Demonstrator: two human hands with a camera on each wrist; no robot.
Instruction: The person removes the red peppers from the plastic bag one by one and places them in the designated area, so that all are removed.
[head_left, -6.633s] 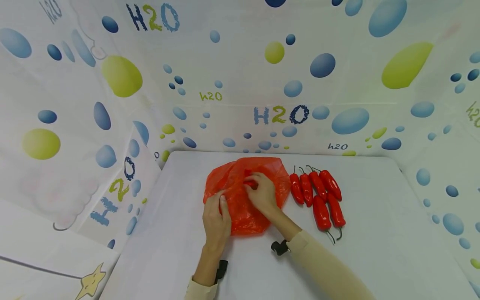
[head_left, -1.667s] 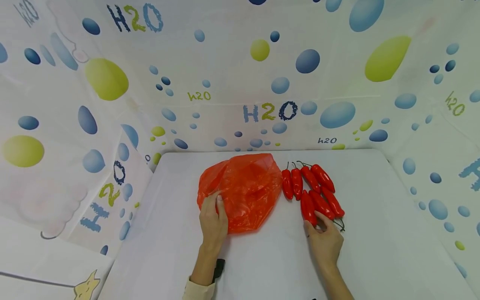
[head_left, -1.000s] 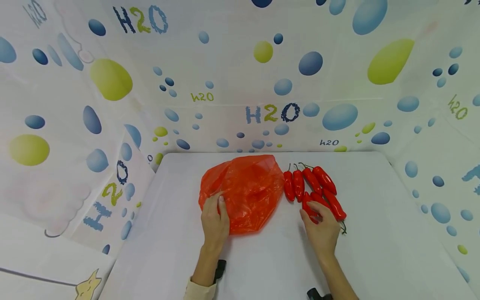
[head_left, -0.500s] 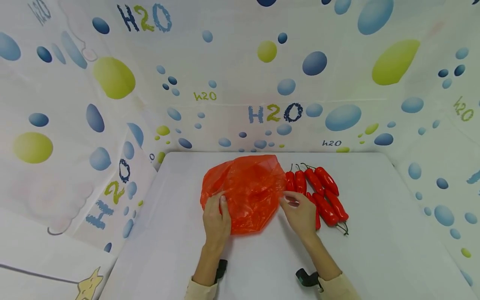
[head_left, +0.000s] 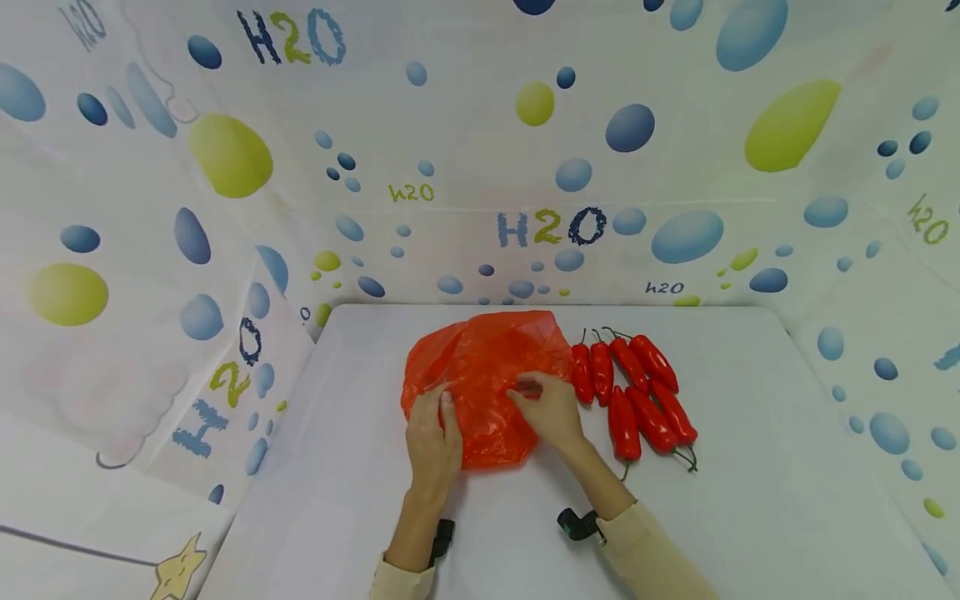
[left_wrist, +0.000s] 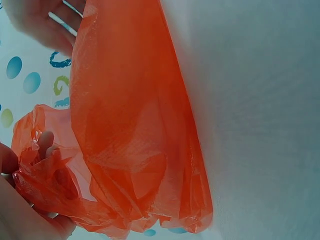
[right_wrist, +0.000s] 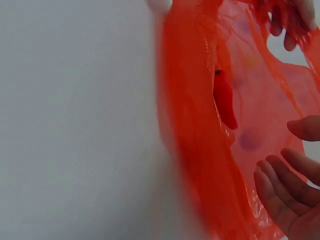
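Note:
A thin red plastic bag point(head_left: 487, 433) lies on the white table, its mouth standing partly open. My left hand point(head_left: 433, 442) grips the bag's near left edge; in the left wrist view, crumpled film bunches among its fingers. Over the right part of the bag hovers my right hand point(head_left: 553, 408). Seen from the right wrist, that hand point(right_wrist: 292, 195) has loosely bent fingers with nothing between them. One red chili pepper point(right_wrist: 225, 100) shows inside the bag in that view. Right of the bag lie several glossy chili peppers point(head_left: 624, 425) with dark stems, in two rows.
The white table point(head_left: 750, 500) extends to the right of the peppers and left of the bag. A pale curtain point(head_left: 465, 108) printed with blue and green drops rises behind the table and along both sides.
One more chili pepper now lies in the nearer row. My right hand set it down, let go, and moved left over the bag. The left hand has kept hold of the bag.

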